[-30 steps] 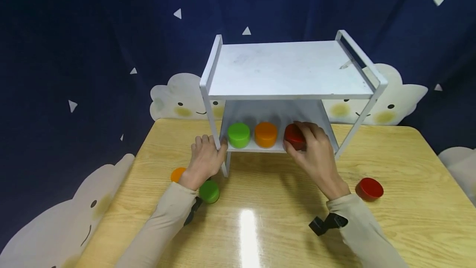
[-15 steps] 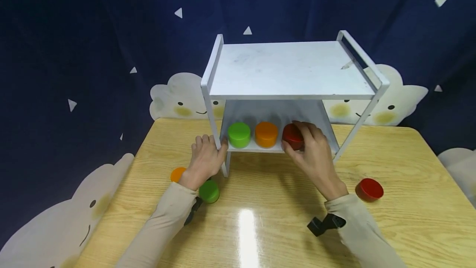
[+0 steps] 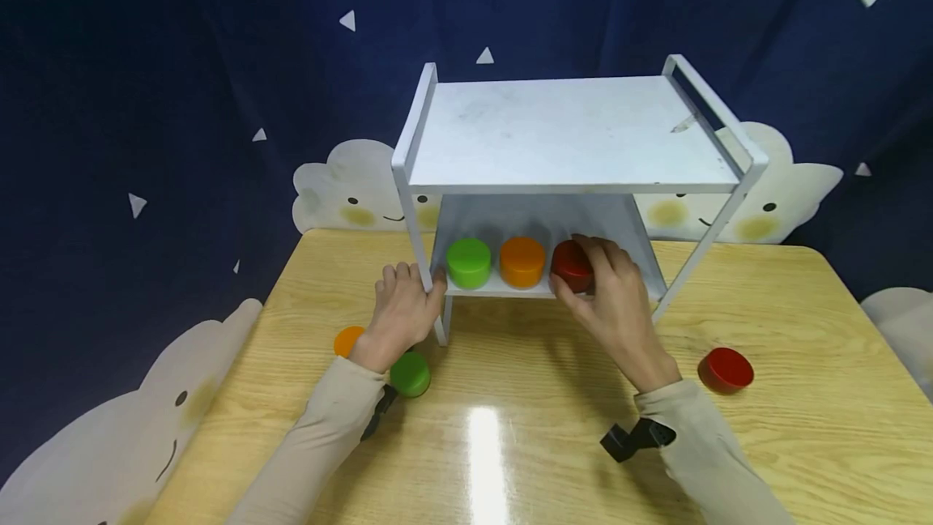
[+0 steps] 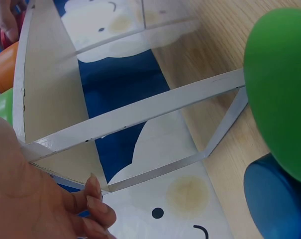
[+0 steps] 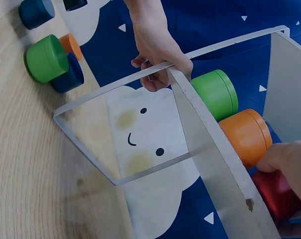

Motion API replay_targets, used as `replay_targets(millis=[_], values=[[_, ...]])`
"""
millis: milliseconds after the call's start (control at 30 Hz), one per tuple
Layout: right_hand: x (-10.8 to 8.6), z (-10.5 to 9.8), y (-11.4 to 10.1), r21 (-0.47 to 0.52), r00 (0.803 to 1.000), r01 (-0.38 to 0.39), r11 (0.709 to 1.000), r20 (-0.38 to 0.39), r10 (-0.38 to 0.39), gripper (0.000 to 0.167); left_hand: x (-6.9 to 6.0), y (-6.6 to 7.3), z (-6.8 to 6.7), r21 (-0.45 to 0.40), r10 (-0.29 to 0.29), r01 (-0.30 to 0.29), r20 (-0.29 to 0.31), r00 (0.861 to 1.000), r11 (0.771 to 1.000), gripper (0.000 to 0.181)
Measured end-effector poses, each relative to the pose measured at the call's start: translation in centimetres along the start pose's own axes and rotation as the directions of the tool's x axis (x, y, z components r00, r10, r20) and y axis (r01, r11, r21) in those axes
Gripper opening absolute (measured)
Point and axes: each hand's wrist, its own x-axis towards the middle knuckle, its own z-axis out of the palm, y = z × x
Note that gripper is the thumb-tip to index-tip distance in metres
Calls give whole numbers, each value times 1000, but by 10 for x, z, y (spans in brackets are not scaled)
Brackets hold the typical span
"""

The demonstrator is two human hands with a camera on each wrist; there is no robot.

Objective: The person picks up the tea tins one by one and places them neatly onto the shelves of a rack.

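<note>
My right hand (image 3: 618, 302) holds a red cylinder (image 3: 571, 266) at the right on the lower board of a white two-tier shelf (image 3: 576, 132). Its thumb is on the front side and its fingers reach over the back. Left of it, an orange cylinder (image 3: 521, 262) and a green cylinder (image 3: 469, 262) stand in a row on the same board. With thumb and curled fingers, my left hand (image 3: 403, 310) grips the shelf's front left post near the lower board. In the right wrist view the red cylinder (image 5: 275, 196) sits close beside the orange cylinder (image 5: 247, 138).
A second red cylinder (image 3: 726, 370) lies on the wooden table (image 3: 802, 322) at right. Another green cylinder (image 3: 411, 374) and an orange one (image 3: 348, 341) stand by the left forearm. Wrist views also show blue cylinders (image 5: 37, 13) there. A dark blue curtain (image 3: 291, 39) hangs behind.
My right hand has shifted slightly left with the red cylinder, narrowing its gap to the orange one. The left hand keeps its grip on the shelf post.
</note>
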Motion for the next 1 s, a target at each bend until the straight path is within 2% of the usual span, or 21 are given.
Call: replay_targets(millis=[333,700,900,1000], values=[[0,0,-2,7,1000,8,1000,-6,-8,56,0,0,1,11,7,-7,2,1000,1000,49],[-5,-5,-1,-7,1000,-21,1000,-12,21,64,0,1,1,13,0,0,10,1000,1000,48],[-14,-14,2,4,1000,13,1000,-13,-13,66,0,0,0,13,-5,5,14,1000,1000,49],[-25,-19,4,33,999,23,999,-46,-21,62,0,0,0,14,-6,5,16,1000,1000,49]])
